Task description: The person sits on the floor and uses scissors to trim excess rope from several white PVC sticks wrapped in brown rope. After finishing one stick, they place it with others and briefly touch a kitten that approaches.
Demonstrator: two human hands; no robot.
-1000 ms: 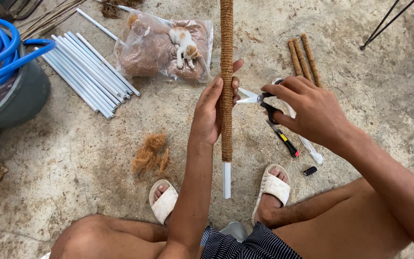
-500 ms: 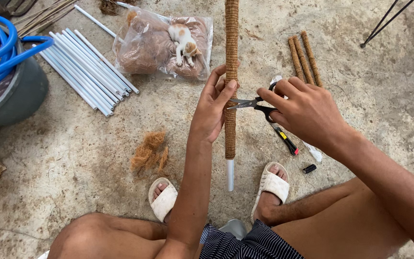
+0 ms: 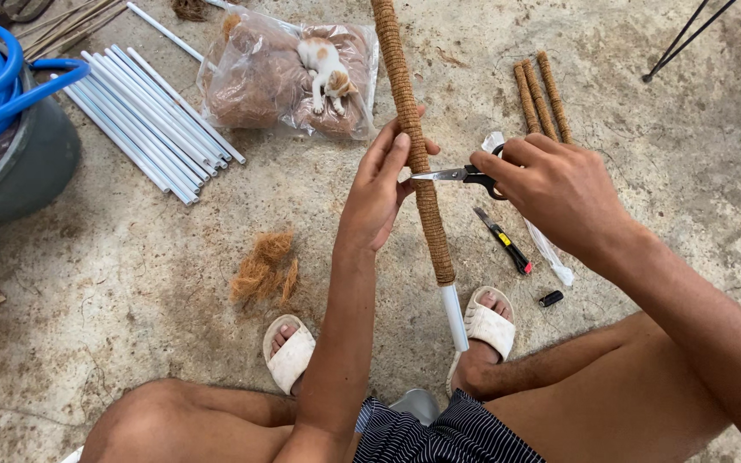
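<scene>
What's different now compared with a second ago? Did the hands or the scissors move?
The right hand brought the scissors in, and their tips now meet the fibre-wrapped pole beside the left hand. The pole's bare white end sank toward the sandals. The left hand kept its grip; the kitten stayed on its bag.

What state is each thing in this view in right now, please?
Fibre-wrapped pole: upright, gripped by the left hand.
Scissors: in the right hand, tips at the pole.
Utility knife: lying on the floor.
Plastic bag: full of fibre, a kitten lying on it.
White pipes: lying bundled.
</scene>
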